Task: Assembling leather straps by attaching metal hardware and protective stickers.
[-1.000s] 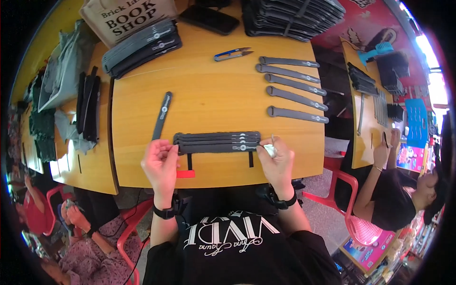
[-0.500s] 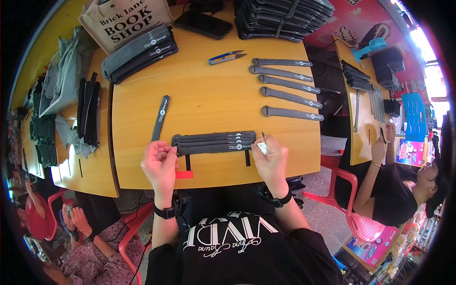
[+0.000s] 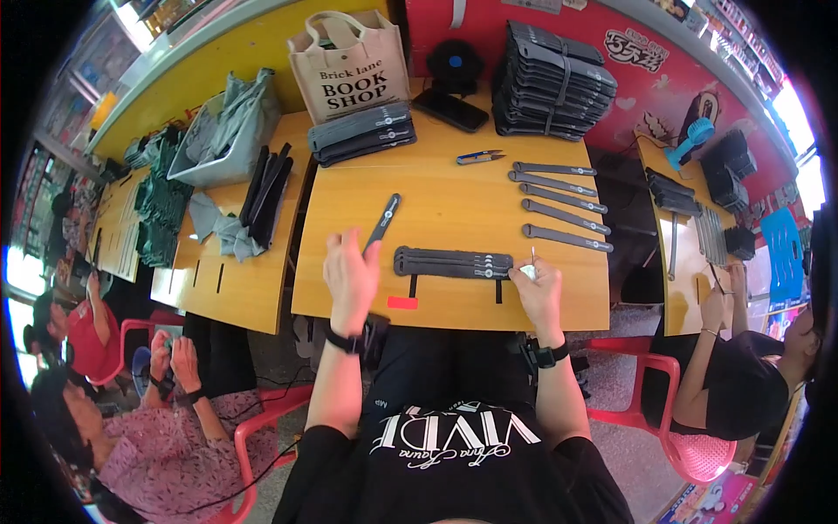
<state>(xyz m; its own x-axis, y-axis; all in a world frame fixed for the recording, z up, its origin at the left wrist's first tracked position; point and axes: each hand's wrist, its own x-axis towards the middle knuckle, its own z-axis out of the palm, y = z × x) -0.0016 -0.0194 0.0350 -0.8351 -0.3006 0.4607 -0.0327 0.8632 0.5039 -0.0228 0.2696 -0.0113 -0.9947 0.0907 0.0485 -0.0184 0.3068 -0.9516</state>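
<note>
Grey stacked straps [image 3: 445, 264] lie near the 6 o'clock edge of the wooden bench [image 3: 572, 306]. The right hand [image 3: 542, 289], at their 3 o'clock end, pinches a small white item [image 3: 528, 272]; the left hand [image 3: 351, 273], fingers spread wide, hangs at their 9 o'clock. Light, even pressure would likely keep the layers aligned. Wood shows toward 12 o'clock, between a loose strap [image 3: 383, 223] at 10 and five more straps [image 3: 564, 199] at 2.

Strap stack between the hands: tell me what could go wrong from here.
The right hand, close by the strap stack, could nudge its layers out of line. The separate grey straps reach the right edge of the table, so a bump might knock one off.
</note>
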